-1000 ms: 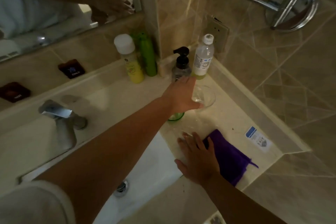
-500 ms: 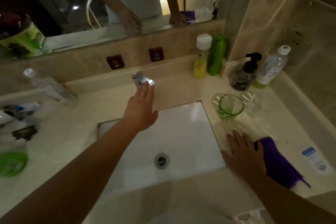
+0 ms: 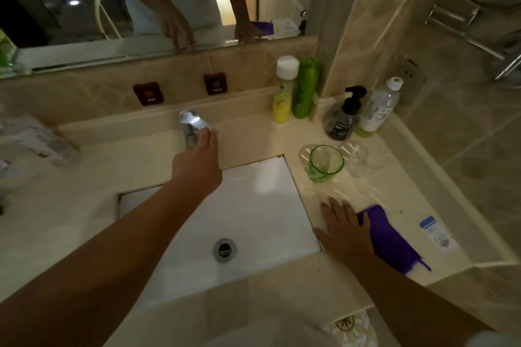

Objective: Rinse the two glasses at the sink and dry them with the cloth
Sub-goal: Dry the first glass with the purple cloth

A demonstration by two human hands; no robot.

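Both hands flat: left hand (image 3: 197, 169) fingers straight, touching tap (image 3: 191, 124); right hand (image 3: 346, 229) on counter, cloth (image 3: 392, 239) just right. Tags beyond read HOT, COLD

Dim, warm yellowish light overall; left edge and mirror (image 3: 127, 3) darkest; small light spot reflected in mirror; bright glare on chrome tap (image 3: 191, 122); white sink (image 3: 253, 205) basin brightest area; soft blur throughout, bottle at left smeared; wide-angle bending of counter (image 3: 84, 205) edges and wall tiles toward corners.
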